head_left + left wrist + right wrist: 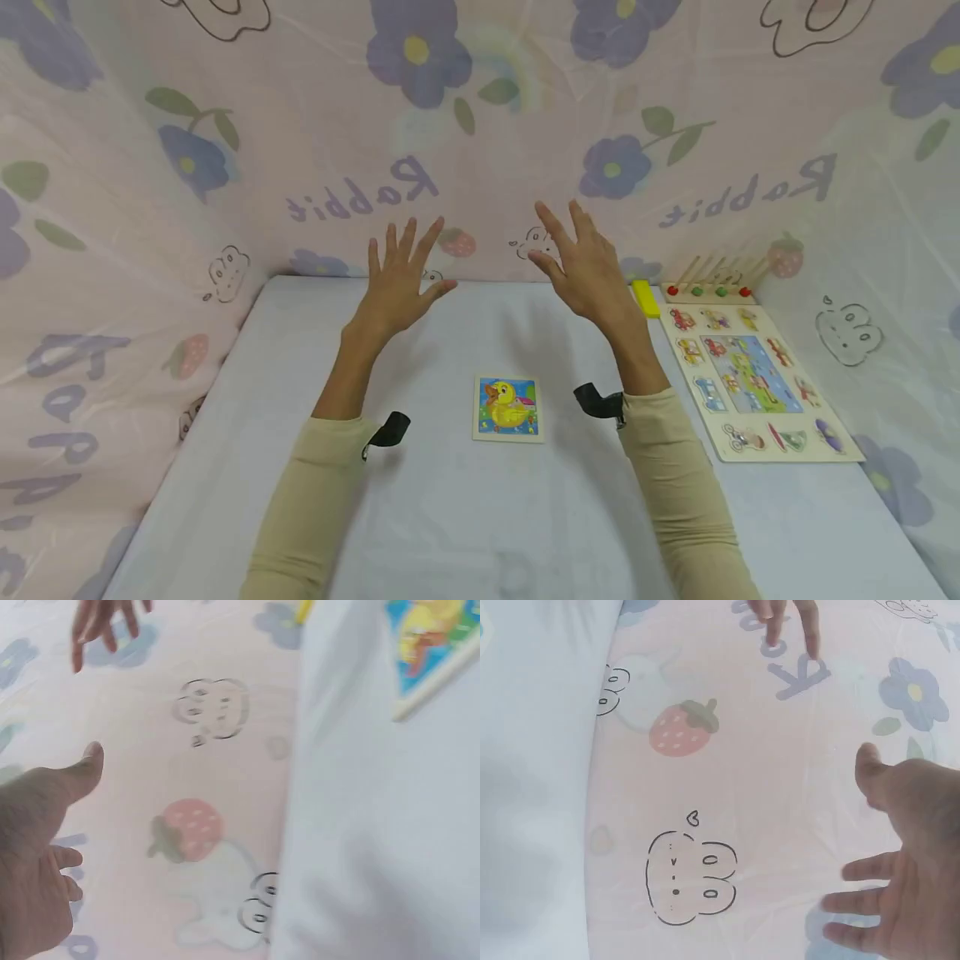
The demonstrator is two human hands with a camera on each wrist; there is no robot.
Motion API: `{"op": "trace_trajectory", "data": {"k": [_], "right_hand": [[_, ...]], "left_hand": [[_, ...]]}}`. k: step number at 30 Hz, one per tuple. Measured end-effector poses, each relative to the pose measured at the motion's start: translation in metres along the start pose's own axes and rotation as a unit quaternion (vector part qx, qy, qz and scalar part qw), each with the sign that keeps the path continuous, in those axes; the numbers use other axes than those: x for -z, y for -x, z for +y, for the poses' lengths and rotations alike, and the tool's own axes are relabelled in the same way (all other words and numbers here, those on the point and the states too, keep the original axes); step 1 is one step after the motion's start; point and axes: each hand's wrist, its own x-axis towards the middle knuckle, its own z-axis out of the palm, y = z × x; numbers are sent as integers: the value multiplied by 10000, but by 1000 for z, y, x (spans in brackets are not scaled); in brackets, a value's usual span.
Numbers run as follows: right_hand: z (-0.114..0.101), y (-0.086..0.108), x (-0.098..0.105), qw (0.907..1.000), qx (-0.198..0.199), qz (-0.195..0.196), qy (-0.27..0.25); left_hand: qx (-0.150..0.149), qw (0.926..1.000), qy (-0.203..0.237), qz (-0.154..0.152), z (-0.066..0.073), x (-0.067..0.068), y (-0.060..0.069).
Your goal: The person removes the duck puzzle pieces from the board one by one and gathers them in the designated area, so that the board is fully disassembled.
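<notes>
Both hands are raised above the white table with nothing in them. In the head view the left hand [396,287] has its fingers spread, to the far left of a small square duck puzzle [508,408]. The right hand [588,271] is held up on the other side, fingers apart and slightly bent. The duck puzzle lies flat on the table between the two forearms, its picture showing a yellow duck on blue. Its corner also appears in the left wrist view. Neither hand touches anything.
On the right lies a wooden puzzle board [750,383] with vehicle pieces and, at its far end, a row of upright pegs [712,275] with coloured beads. A yellow block [645,298] sits beside it. Patterned curtains [495,142] enclose the white table [435,517].
</notes>
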Motion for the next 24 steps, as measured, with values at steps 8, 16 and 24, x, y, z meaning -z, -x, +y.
{"op": "trace_trajectory", "data": {"k": [8,16,24], "right_hand": [[6,28,-25,9984,-19,-194,-533],[6,60,-74,9805,695,-1342,-1255],[-15,68,-109,9671,1035,-2081,-1038]], "left_hand": [[-474,9958,52,-786,5,-46,33],[-738,9851,21,-1552,12,-83,69],[-860,9763,-235,-1974,15,-95,79]]}}
